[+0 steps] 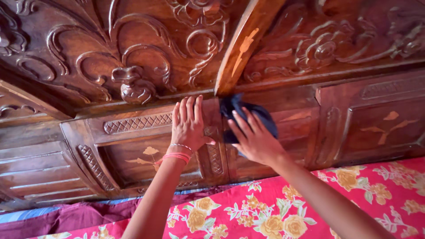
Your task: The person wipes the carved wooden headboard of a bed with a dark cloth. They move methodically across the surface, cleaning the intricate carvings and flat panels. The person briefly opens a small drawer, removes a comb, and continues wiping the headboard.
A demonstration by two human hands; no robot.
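head view of two bare hands at a carved wooden headboard [133, 53]. the right hand [254, 139] presses a dark blue cloth [248, 113] against the headboard's lower panel; its grip is closed loosely over the cloth, the fingers spread across the bunched fabric, which shows above and to the right of the fingertips. the cloth's upper edge touches the foot of a slanted wooden post [245, 42] bearing a pale inlaid motif. just to the left of this grip, the left hand [188, 124] lies flat on the wood, grip released, fingers straight and close together, thumb pointing toward the right hand; the two hands are near each other but apart. thin bangles [179, 152], silver and red, circle the left wrist. to the left of the left hand lies a recessed panel with a pale flower inlay [148, 155]; above it hangs a carved scroll knob [135, 86]. below both forearms spreads a red floral bedsheet [265, 212].
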